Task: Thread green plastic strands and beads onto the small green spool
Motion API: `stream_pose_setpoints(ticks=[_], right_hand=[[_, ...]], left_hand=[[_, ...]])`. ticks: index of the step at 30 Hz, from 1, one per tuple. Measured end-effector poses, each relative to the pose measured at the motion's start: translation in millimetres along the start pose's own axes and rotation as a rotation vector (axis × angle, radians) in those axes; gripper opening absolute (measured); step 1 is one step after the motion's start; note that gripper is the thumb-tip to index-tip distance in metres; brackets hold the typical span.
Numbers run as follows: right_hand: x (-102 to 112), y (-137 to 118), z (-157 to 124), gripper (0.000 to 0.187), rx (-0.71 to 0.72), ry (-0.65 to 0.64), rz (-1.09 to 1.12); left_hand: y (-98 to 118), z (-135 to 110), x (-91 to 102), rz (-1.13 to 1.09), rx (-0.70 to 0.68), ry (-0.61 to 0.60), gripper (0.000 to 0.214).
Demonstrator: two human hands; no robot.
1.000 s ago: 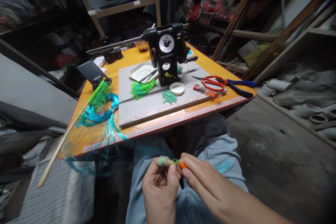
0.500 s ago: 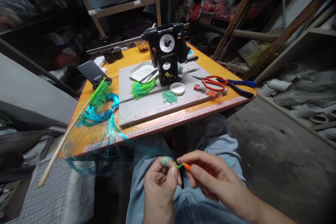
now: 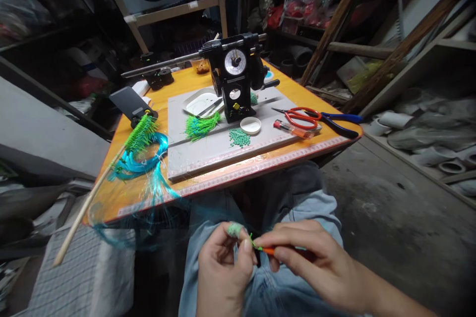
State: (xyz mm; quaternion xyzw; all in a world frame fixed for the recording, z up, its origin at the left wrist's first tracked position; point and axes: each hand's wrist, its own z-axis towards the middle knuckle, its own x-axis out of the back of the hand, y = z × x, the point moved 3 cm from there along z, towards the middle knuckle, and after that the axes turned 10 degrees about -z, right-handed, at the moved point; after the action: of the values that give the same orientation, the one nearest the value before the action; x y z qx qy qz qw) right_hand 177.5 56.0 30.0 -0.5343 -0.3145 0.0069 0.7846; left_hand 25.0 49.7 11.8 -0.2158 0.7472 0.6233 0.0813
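Out front stands a yellow table [image 3: 180,79] with a black machine [image 3: 229,82] on it. Low over blue jeans [image 3: 267,285], the left hand [image 3: 223,267] pinches a bit of green thread [image 3: 254,243] between thumb [image 3: 244,255] and finger, and the right hand [image 3: 320,260], close by, grips an orange stick [image 3: 267,251]. That stick lies nearly sideways in the right hand, with its tip pointing left at the green thread, just beside the left thumb.
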Motion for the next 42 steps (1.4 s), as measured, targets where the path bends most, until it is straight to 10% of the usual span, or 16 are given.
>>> stream_pose_setpoints(ticks=[7, 14, 21, 25, 31, 42], right_hand=[[-4, -1, 1, 0.041, 0.122, 0.136, -0.271], [2, -3, 5, 0.03, -0.006, -0.012, 0.069], [16, -11, 13, 0.037, 0.248, -0.139, -0.602], [3, -13, 11, 0.036, 0.183, -0.019, -0.701], [-16, -17, 11, 0.025, -0.107, 0.132, -0.159], [-21, -10, 12, 0.014, -0.109, 0.13, -0.045]], left_hand=[[4, -4, 1.7, 0.221, -0.215, 0.039, 0.01], [7, -5, -3.6, -0.114, 0.05, -0.02, 0.025], [7, 4, 4.5, 0.027, 0.084, -0.096, 0.021], [7, 7, 7.5, 0.198, -0.092, -0.014, 0.01], [5, 1, -1.8, 0.151, -0.528, 0.091, 0.018], [-5, 1, -0.2, -0.185, -0.1, 0.144, 0.026]])
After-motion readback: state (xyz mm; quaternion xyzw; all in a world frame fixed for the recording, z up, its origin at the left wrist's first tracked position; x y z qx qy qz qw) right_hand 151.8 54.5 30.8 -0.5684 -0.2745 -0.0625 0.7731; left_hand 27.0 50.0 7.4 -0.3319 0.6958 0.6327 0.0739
